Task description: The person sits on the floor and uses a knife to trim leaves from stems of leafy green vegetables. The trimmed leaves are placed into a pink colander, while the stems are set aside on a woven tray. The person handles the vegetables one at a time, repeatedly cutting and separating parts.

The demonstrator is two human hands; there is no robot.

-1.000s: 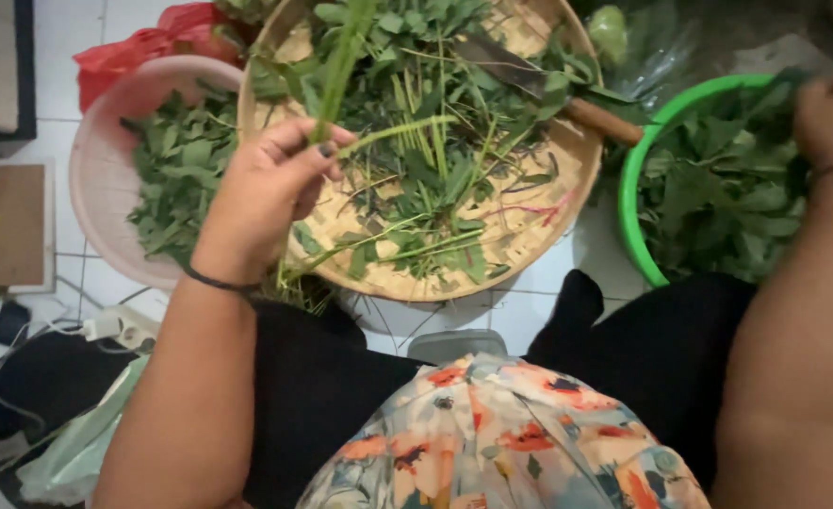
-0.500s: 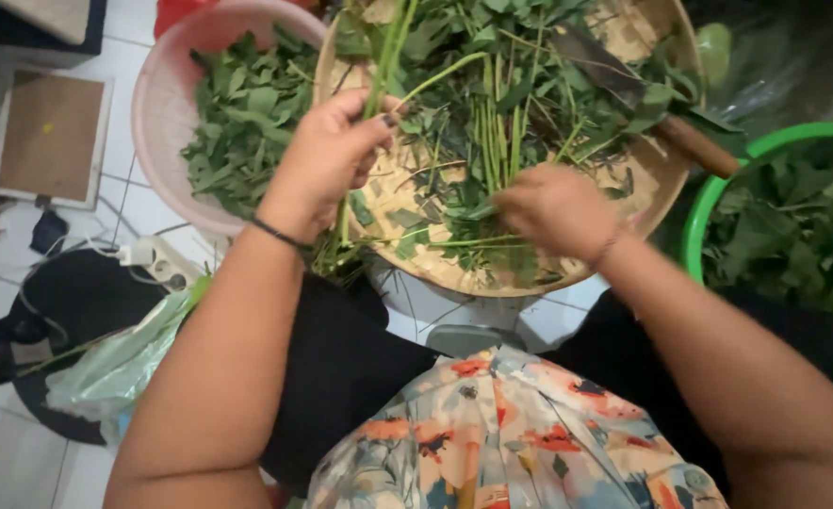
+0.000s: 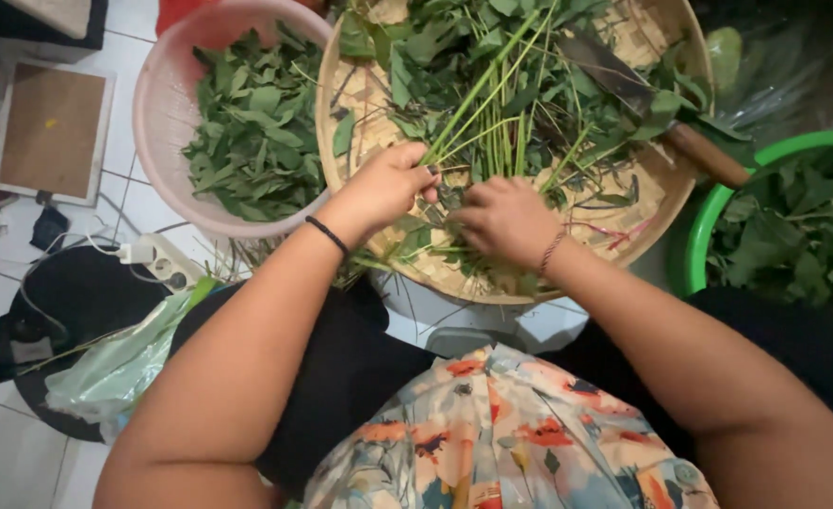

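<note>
The green stalks [image 3: 492, 104] lie in a loose bundle across the round woven tray [image 3: 666, 184] in front of me, their cut ends pointing toward me and their leafy tops fanning away over the far half. My left hand [image 3: 388, 184] is curled shut around the near ends of a few of these stalks, thumb and fingers pinched together at the point where the stems meet. My right hand [image 3: 501, 219] sits just beside it, almost touching, fingers bent down into the leaves and stems on the tray; I cannot tell whether it actually grips a stem or only presses on the pile. A thin black band rings my left wrist and a reddish cord rings my right.

Further back on the tray, a knife [image 3: 661, 108] with a dark blade and a brown wooden handle rests at an angle, its handle reaching over the tray's right rim, leaves partly covering the blade. To the left of the tray, touching its edge, stands a pink basin [image 3: 157, 132] filled with plucked green leaves. To the right sits a green basin [image 3: 704, 231], also holding leafy greens. The tray rests near my knees, over my black trousers and flowered top. On the white tiled floor to my left lie a white power strip [image 3: 157, 262] and a pale green plastic bag [image 3: 120, 363].
</note>
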